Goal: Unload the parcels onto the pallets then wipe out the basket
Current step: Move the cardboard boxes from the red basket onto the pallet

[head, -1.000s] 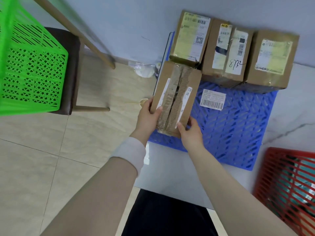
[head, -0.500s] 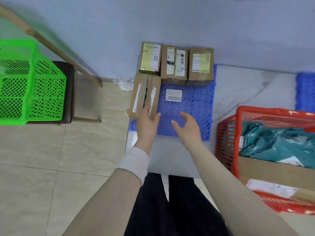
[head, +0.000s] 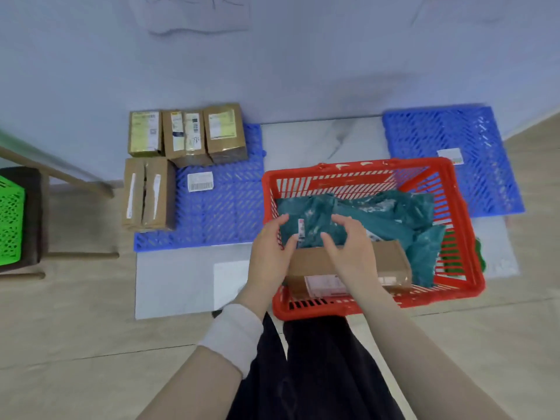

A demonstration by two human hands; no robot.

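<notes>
The red basket (head: pixel 357 166) stands on the floor in front of me. It holds several teal plastic parcels (head: pixel 394 213) and a cardboard box (head: pixel 391 259) along its near side. My left hand (head: pixel 271 253) and my right hand (head: pixel 351 250) are both inside the basket, fingers and thumbs curled round the near-left teal parcel (head: pixel 315 219). On the left blue pallet (head: pixel 224 213), three taped boxes (head: pixel 185 136) stand in a row against the wall. A longer box (head: pixel 148 195) lies in front of them. The right blue pallet (head: pixel 439 137) carries only a small label.
A green basket (head: pixel 10 216) sits on a dark stool (head: pixel 33 183) at the far left. Something green (head: pixel 480 256) shows just beyond the red basket's right side. A pale slab (head: pixel 175 283) lies under the pallets. The wall runs right behind them.
Both hands let go of the long box on the left pallet and swung right into the red basket, where they now grip a teal parcel. My view turned right with them.
</notes>
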